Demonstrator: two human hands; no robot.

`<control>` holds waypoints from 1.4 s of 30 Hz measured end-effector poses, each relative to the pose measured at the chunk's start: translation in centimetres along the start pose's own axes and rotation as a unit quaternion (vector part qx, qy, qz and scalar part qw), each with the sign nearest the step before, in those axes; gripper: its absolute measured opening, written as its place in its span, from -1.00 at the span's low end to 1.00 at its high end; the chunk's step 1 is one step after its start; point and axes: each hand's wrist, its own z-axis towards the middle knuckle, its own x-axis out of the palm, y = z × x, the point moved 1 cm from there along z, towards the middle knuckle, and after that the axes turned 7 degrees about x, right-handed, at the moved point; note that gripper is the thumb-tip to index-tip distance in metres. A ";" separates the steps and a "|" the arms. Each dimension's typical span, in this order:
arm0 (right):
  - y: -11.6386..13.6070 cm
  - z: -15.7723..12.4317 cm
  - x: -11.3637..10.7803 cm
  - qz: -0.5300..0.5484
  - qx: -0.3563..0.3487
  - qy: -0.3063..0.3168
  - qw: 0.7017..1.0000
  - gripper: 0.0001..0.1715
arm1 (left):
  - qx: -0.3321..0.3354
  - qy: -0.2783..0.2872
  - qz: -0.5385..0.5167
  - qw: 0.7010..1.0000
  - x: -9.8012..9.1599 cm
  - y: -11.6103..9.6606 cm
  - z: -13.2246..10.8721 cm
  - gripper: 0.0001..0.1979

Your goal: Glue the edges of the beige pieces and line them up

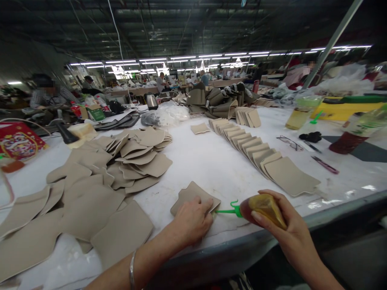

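Observation:
My right hand (287, 225) is wrapped round a squeeze bottle (269, 209) of amber liquid, tilted on its side. Its thin green nozzle (226, 211) points left and meets the near right edge of a small beige leather-like piece (190, 193). Over that piece my left hand (193, 219) is closed with bent fingers, pressing it on the white table near the front edge; the thumb is partly hidden. To the left lies a loose heap of beige pieces (90, 197). Similar pieces form an overlapping row (254, 149) on the right.
On the right are glasses (290, 141), thread snips (325, 164), a pen (312, 146) and a bottle of dark red liquid (347, 141). A container of yellowish liquid (299, 114) stands behind. Dark olive pieces (211, 98) are piled at the back. Several people work farther off.

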 end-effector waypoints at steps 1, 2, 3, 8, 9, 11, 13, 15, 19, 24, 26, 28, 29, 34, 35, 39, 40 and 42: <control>0.0 0.0 0.0 0.000 -0.002 -0.014 1.000 -0.43 | 0.001 0.000 -0.001 1.000 0.0 0.0 0.0 -0.57; 0.0 -0.1 0.0 0.000 -0.006 -0.018 1.000 -0.43 | 0.002 0.000 -0.003 1.000 0.0 0.0 0.0 -0.56; -0.1 -0.2 0.0 -0.001 -0.010 -0.011 1.000 -0.43 | 0.002 -0.001 -0.004 1.000 0.0 0.0 0.0 -0.55; -0.7 -0.9 0.3 -0.005 -0.018 0.043 0.999 -0.47 | -0.007 -0.014 -0.008 1.000 0.2 0.2 0.1 -0.53; -0.8 -1.0 0.3 -0.005 -0.018 0.039 0.999 -0.47 | -0.009 -0.015 -0.008 1.000 0.2 0.2 0.1 -0.52; -0.8 -1.1 0.4 -0.004 -0.016 0.035 0.999 -0.47 | -0.014 -0.016 -0.011 1.000 0.3 0.2 0.1 -0.52; -0.7 -1.3 0.6 0.002 -0.014 0.051 0.999 -0.46 | -0.018 -0.017 -0.014 1.000 0.3 0.2 0.1 -0.52; -0.6 -1.4 0.7 0.006 -0.014 0.060 0.998 -0.46 | -0.019 -0.019 -0.015 1.000 0.4 0.2 0.1 -0.52; -0.7 -1.8 0.8 0.009 -0.019 0.050 0.999 -0.48 | -0.023 -0.015 -0.016 1.000 0.5 0.3 0.0 -0.54; -1.2 -2.4 0.7 0.024 -0.011 0.085 0.996 -0.46 | -0.029 -0.014 -0.023 0.999 0.7 0.3 0.0 -0.56; -1.4 -2.6 0.7 0.026 -0.001 0.066 0.997 -0.46 | -0.031 -0.019 -0.027 0.999 0.8 0.3 0.0 -0.56; -1.5 -2.8 0.8 0.030 0.005 0.061 0.998 -0.46 | -0.035 -0.022 -0.027 0.999 0.9 0.3 0.0 -0.56; -1.6 -2.9 0.8 0.034 0.007 0.066 0.997 -0.45 | -0.037 -0.023 -0.027 0.999 0.9 0.3 0.0 -0.56; -1.9 -3.4 1.0 0.050 0.019 0.066 0.996 -0.42 | -0.038 -0.035 -0.034 0.998 1.1 0.5 -0.1 -0.55; -1.9 -3.4 1.0 0.043 0.018 0.055 0.997 -0.42 | -0.039 -0.038 -0.035 0.998 1.1 0.6 -0.1 -0.55; -2.3 -3.5 1.1 0.039 0.009 0.048 0.998 -0.41 | -0.039 -0.039 -0.035 0.998 1.1 0.6 -0.1 -0.56; -2.4 -3.5 1.2 0.052 0.015 0.060 0.997 -0.40 | -0.037 -0.039 -0.036 0.998 1.1 0.6 -0.1 -0.56; -2.7 -3.6 1.3 0.071 0.028 0.082 0.994 -0.40 | -0.032 -0.041 -0.037 0.998 1.1 0.6 -0.1 -0.56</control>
